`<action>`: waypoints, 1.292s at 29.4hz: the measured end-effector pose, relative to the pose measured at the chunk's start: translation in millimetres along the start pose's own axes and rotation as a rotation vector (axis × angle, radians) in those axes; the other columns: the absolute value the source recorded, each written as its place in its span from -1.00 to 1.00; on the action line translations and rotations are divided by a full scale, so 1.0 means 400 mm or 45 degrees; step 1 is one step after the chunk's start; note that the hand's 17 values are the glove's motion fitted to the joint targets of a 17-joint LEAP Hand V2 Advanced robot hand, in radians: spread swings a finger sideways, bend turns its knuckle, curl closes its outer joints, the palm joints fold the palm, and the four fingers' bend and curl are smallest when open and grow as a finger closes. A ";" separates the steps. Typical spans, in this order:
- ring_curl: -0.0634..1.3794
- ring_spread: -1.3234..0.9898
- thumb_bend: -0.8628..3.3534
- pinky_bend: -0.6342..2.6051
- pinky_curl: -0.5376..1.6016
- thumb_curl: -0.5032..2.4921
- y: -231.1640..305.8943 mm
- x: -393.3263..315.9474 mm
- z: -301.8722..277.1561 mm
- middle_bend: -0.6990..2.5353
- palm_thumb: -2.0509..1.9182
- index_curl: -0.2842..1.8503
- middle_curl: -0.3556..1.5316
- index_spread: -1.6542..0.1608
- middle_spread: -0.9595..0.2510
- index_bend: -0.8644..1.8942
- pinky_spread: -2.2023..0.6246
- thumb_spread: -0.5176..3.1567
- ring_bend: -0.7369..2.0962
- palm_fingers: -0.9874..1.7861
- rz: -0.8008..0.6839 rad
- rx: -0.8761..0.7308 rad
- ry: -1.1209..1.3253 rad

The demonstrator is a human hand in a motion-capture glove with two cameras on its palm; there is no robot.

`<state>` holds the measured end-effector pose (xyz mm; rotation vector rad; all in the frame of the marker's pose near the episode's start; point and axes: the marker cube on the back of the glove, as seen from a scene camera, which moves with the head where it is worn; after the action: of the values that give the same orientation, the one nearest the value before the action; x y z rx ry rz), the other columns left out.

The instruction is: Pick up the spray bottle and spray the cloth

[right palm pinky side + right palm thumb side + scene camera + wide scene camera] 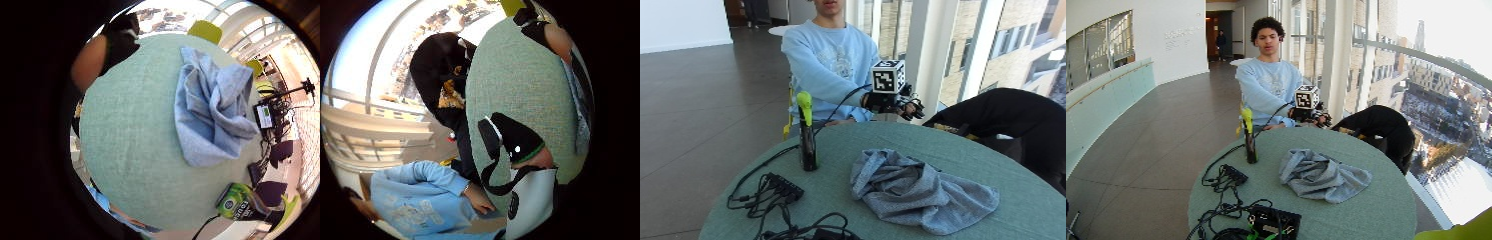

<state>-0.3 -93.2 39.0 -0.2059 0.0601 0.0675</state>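
A spray bottle (pixel 806 132) with a dark body and a yellow-green head stands upright on the left of the round green table (pixel 986 165). The crumpled grey-blue cloth (pixel 916 190) lies at the table's middle, to the right of the bottle. My gloved right hand (pixel 896 105) hangs in the air above the far edge of the table, in front of the person's chest. Its fingers are loosely curled and hold nothing. The palm view looks down on the cloth (pixel 215 110) and the bottle's green head (pixel 239 202). The wide view shows the bottle (pixel 1248 135), cloth (pixel 1322 175) and hand (pixel 1309 114).
Black cables and a power strip (pixel 776 192) lie at the near left, beside a black box (pixel 1274 221) near the front edge. A black jacket (pixel 1013 120) is draped over a seat at the table's right. The person's bare left hand (pixel 480 200) rests at the table edge.
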 end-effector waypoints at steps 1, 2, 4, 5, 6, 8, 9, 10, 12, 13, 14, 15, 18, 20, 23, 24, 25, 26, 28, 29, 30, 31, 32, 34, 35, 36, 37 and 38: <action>-0.64 0.04 -0.50 -0.48 -0.30 -0.53 0.001 -0.002 0.002 -0.35 0.32 -0.46 -0.33 0.42 0.36 -0.23 0.69 -0.16 -0.35 0.16 0.001 -0.003 0.003; -0.64 0.04 -0.51 -0.48 -0.29 -0.53 0.002 -0.003 0.005 -0.35 0.31 -0.46 -0.33 0.41 0.36 -0.23 0.69 -0.16 -0.35 0.16 0.000 -0.008 0.008; -0.64 0.05 -0.51 -0.49 -0.28 -0.53 0.005 -0.005 0.008 -0.36 0.32 -0.46 -0.32 0.40 0.36 -0.24 0.69 -0.15 -0.35 0.16 -0.002 -0.023 0.019; -0.63 0.05 -0.52 -0.49 -0.28 -0.52 0.006 -0.004 0.009 -0.36 0.32 -0.45 -0.32 0.40 0.36 -0.24 0.69 -0.15 -0.35 0.15 -0.002 -0.031 0.023; -0.63 0.05 -0.52 -0.49 -0.28 -0.52 0.007 -0.003 0.008 -0.36 0.32 -0.45 -0.32 0.40 0.35 -0.24 0.69 -0.15 -0.35 0.15 0.001 -0.038 0.026; -0.63 0.05 -0.53 -0.49 -0.28 -0.52 0.009 0.000 0.004 -0.37 0.32 -0.45 -0.31 0.39 0.36 -0.24 0.70 -0.14 -0.36 0.14 0.014 -0.048 0.025; -0.63 0.05 -0.53 -0.49 -0.27 -0.52 0.011 0.001 0.002 -0.38 0.32 -0.44 -0.31 0.39 0.36 -0.24 0.70 -0.14 -0.36 0.13 0.025 -0.056 0.023; -0.63 0.06 -0.53 -0.49 -0.27 -0.52 0.015 0.003 0.000 -0.38 0.32 -0.44 -0.31 0.39 0.36 -0.24 0.70 -0.14 -0.36 0.13 0.038 -0.068 0.021; -0.63 0.06 -0.54 -0.49 -0.26 -0.52 0.028 0.007 -0.006 -0.39 0.32 -0.43 -0.31 0.38 0.37 -0.24 0.70 -0.13 -0.36 0.10 0.067 -0.104 0.019; -0.63 0.06 -0.54 -0.49 -0.26 -0.51 0.039 0.010 -0.009 -0.40 0.32 -0.43 -0.30 0.38 0.38 -0.24 0.70 -0.13 -0.36 0.09 0.081 -0.124 0.019; -0.63 0.08 -0.55 -0.48 -0.25 -0.51 0.053 0.013 -0.013 -0.41 0.31 -0.43 -0.31 0.37 0.39 -0.25 0.70 -0.13 -0.37 0.06 0.094 -0.139 0.018; -0.63 0.09 -0.56 -0.48 -0.24 -0.52 0.070 0.018 -0.018 -0.42 0.31 -0.43 -0.31 0.36 0.40 -0.25 0.71 -0.13 -0.37 0.03 0.107 -0.147 0.016; -0.64 0.10 -0.57 -0.49 -0.24 -0.51 0.135 0.040 -0.036 -0.41 0.31 -0.42 -0.30 0.35 0.41 -0.24 0.71 -0.13 -0.37 0.02 0.143 -0.134 0.009; -0.65 0.10 -0.58 -0.49 -0.24 -0.51 0.181 0.057 -0.046 -0.42 0.30 -0.42 -0.30 0.35 0.42 -0.24 0.72 -0.13 -0.37 0.01 0.169 -0.116 0.004; -0.65 0.11 -0.58 -0.48 -0.23 -0.50 0.245 0.079 -0.059 -0.43 0.31 -0.42 -0.30 0.34 0.44 -0.24 0.72 -0.13 -0.36 0.00 0.205 -0.084 -0.003; -0.65 0.12 -0.59 -0.48 -0.23 -0.50 0.266 0.085 -0.064 -0.43 0.31 -0.42 -0.29 0.34 0.44 -0.24 0.72 -0.13 -0.36 0.00 0.218 -0.070 -0.008; -0.65 0.12 -0.59 -0.48 -0.23 -0.50 0.286 0.090 -0.068 -0.44 0.31 -0.42 -0.29 0.34 0.45 -0.24 0.72 -0.12 -0.36 0.00 0.231 -0.052 -0.017; -0.65 0.12 -0.58 -0.48 -0.23 -0.49 0.307 0.095 -0.072 -0.44 0.33 -0.42 -0.29 0.34 0.45 -0.24 0.72 -0.12 -0.37 0.00 0.244 -0.031 -0.028; -0.65 0.13 -0.57 -0.47 -0.22 -0.48 0.348 0.105 -0.080 -0.45 0.36 -0.41 -0.29 0.34 0.45 -0.23 0.72 -0.11 -0.35 0.02 0.274 0.018 -0.057; -0.64 0.13 -0.56 -0.47 -0.22 -0.47 0.369 0.110 -0.084 -0.45 0.37 -0.41 -0.29 0.34 0.46 -0.23 0.72 -0.11 -0.34 0.04 0.292 0.046 -0.076; -0.64 0.13 -0.56 -0.48 -0.22 -0.46 0.389 0.115 -0.089 -0.45 0.38 -0.41 -0.29 0.34 0.46 -0.24 0.72 -0.11 -0.34 0.06 0.311 0.075 -0.096; -0.63 0.13 -0.56 -0.48 -0.22 -0.46 0.409 0.121 -0.093 -0.45 0.39 -0.41 -0.29 0.35 0.46 -0.23 0.72 -0.11 -0.34 0.08 0.332 0.103 -0.117; -0.62 0.13 -0.56 -0.48 -0.23 -0.45 0.430 0.128 -0.096 -0.45 0.40 -0.41 -0.29 0.35 0.46 -0.23 0.72 -0.11 -0.33 0.09 0.355 0.129 -0.139; -0.62 0.13 -0.57 -0.49 -0.22 -0.45 0.474 0.144 -0.100 -0.45 0.40 -0.41 -0.28 0.36 0.46 -0.24 0.72 -0.11 -0.33 0.10 0.397 0.166 -0.173; -0.61 0.13 -0.57 -0.49 -0.22 -0.45 0.497 0.152 -0.100 -0.45 0.39 -0.41 -0.28 0.36 0.46 -0.24 0.72 -0.11 -0.33 0.11 0.414 0.176 -0.182; -0.61 0.13 -0.58 -0.49 -0.22 -0.45 0.519 0.161 -0.099 -0.45 0.38 -0.40 -0.28 0.37 0.46 -0.24 0.72 -0.11 -0.33 0.10 0.429 0.182 -0.185; -0.61 0.13 -0.58 -0.48 -0.21 -0.45 0.540 0.169 -0.097 -0.45 0.38 -0.40 -0.28 0.36 0.46 -0.24 0.72 -0.11 -0.34 0.10 0.443 0.183 -0.183; -0.60 0.13 -0.59 -0.48 -0.21 -0.45 0.558 0.177 -0.095 -0.45 0.38 -0.40 -0.28 0.36 0.46 -0.25 0.72 -0.11 -0.34 0.09 0.455 0.181 -0.179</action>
<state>51.9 121.3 -48.0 -0.0457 -0.0390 0.4323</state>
